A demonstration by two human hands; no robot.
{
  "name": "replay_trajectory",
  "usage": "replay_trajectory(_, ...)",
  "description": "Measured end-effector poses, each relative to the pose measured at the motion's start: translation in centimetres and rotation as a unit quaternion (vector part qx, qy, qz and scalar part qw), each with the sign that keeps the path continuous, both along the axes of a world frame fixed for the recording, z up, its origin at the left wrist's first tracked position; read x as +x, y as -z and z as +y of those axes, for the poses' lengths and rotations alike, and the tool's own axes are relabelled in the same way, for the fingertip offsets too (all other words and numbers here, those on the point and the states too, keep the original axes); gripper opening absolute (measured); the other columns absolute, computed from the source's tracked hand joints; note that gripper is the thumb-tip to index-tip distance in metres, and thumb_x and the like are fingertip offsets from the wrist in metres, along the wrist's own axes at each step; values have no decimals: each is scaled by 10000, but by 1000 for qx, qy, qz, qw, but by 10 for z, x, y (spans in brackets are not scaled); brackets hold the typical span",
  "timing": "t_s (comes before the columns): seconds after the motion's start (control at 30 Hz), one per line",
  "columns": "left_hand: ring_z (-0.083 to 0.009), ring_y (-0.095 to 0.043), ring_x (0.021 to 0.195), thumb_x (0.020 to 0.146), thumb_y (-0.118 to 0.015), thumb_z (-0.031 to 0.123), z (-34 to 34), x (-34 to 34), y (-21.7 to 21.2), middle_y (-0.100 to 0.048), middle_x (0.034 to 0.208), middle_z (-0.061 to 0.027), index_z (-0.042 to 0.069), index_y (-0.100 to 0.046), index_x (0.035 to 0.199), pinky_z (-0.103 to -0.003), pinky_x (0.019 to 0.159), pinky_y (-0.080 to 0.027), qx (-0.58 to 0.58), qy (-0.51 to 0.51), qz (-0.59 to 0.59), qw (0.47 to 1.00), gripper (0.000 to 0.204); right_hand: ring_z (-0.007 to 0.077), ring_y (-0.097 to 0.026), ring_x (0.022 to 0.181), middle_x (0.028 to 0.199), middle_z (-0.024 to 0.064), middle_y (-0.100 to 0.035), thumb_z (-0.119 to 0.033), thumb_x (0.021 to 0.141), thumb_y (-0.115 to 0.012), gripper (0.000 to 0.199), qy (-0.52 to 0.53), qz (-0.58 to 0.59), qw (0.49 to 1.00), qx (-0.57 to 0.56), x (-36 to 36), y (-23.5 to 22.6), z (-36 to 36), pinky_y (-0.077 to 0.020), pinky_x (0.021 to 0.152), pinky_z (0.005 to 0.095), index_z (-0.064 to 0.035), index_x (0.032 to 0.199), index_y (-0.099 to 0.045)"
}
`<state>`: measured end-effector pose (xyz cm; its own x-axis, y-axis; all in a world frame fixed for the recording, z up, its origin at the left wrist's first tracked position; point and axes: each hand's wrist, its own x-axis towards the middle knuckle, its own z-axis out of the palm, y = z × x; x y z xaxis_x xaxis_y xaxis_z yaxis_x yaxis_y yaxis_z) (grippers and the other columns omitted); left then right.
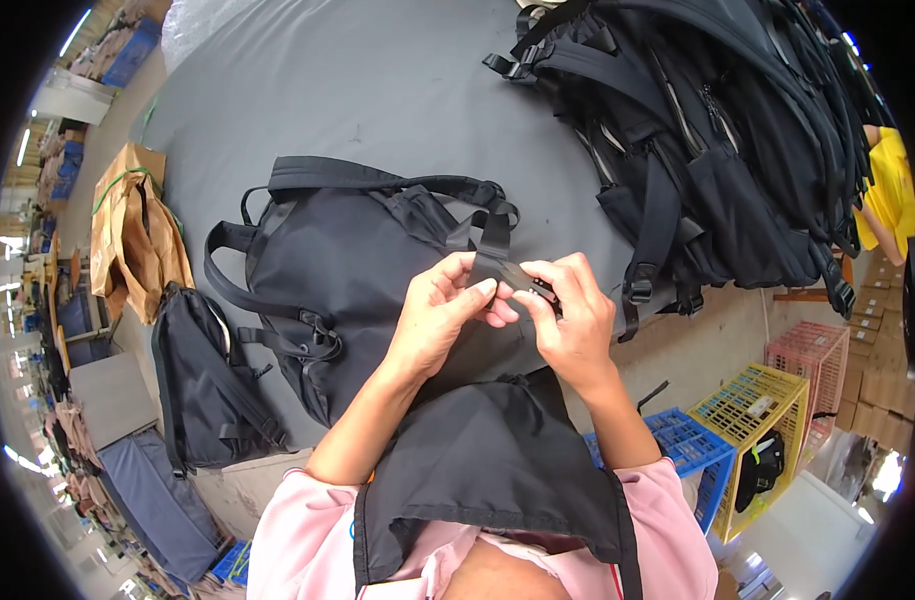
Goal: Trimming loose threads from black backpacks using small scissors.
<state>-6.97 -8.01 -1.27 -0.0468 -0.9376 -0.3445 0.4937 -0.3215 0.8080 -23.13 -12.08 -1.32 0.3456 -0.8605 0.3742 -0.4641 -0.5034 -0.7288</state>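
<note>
A black backpack (327,250) lies on the grey table in front of me, its padded shoulder straps toward the far side. From its right side a flat black webbing strap (494,240) runs to my hands. My left hand (442,312) pinches this strap between thumb and fingers. Close beside it, my right hand (575,318) is closed on a small black plastic buckle (545,290) at the strap's end. Fingers partly cover the buckle, so whether the strap passes through it is hidden. The fingertips of both hands nearly meet.
Several black backpacks (697,150) are heaped at the far right of the grey table (377,90). A smaller black bag (202,375) and a brown paper sack (137,235) are at the left. Blue (682,445) and yellow crates (757,400) stand below right; a person in yellow (889,190) is beyond.
</note>
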Motion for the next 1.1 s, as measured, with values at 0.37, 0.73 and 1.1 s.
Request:
replay_trajectory(0.37, -189, -653, 733, 885, -566, 92, 7, 3, 6, -635, 887, -119, -45, -531, 1106, -269, 662, -523, 12, 1, 13, 1000, 262, 224, -573, 602, 778, 56, -534, -70, 709, -701, 237, 8, 41, 999, -24, 0, 4, 6, -451, 533, 323, -60, 926, -606)
replay_trajectory(0.73, -224, -644, 903, 827, -585, 2, 11, 3, -12, -630, 1031, -151, -31, -459, 1256, -303, 807, -508, -110, 22, 6, 994, 449, 47, -468, 761, 873, -24, -523, -51, 830, -624, 172, -121, -331, 842, 409, 11, 28, -11, -418, 719, 195, -20, 997, -597)
replay_trajectory(1.1, -70, -507, 566, 870, -625, 191, -5, 19, 11, -568, 695, 18, 35, -645, 838, -196, 570, -414, 79, -141, -18, 987, 161, 106, -532, 751, 863, 28, -532, -105, 826, -651, 226, -26, -215, 927, 305, 25, 33, 7, -447, 676, 241, -23, 1010, -549)
